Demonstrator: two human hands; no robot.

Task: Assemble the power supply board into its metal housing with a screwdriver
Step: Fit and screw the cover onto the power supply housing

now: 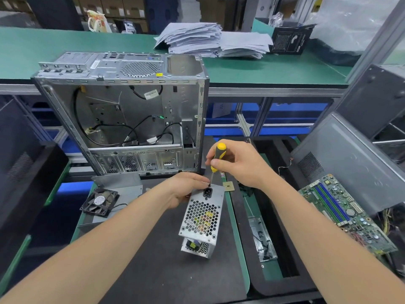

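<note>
Head view, read from the left edge across. At nine o'clock of the work a loose cooling fan (99,201) lies on a grey metal plate (122,184). At eleven o'clock the stripped computer case (122,113) stands open with its cables hanging inside.

At the centre, the left hand (186,191) grips the upper left edge of the metal housing (198,227), fingers curled round it. The housing stands on end on the black mat (153,260). The power supply board (192,244) already sits inside and shows through the honeycomb grille and the open lower end.

At twelve o'clock of the housing, the screwdriver (215,161) points down with its tip beside the power socket (207,191). The right hand (236,163) is clenched round its yellow-and-black handle. I judge that a screw by the socket is being driven, though the screw itself is too small to make out.

To do this well, the shaft should stay in line with the screw. The pressure should go straight down and the turns stay short. The left hand has to brace the housing so it neither tips nor twists.

At two o'clock lies a small processor chip (228,186), and at three o'clock a green motherboard (346,213), well apart.
</note>
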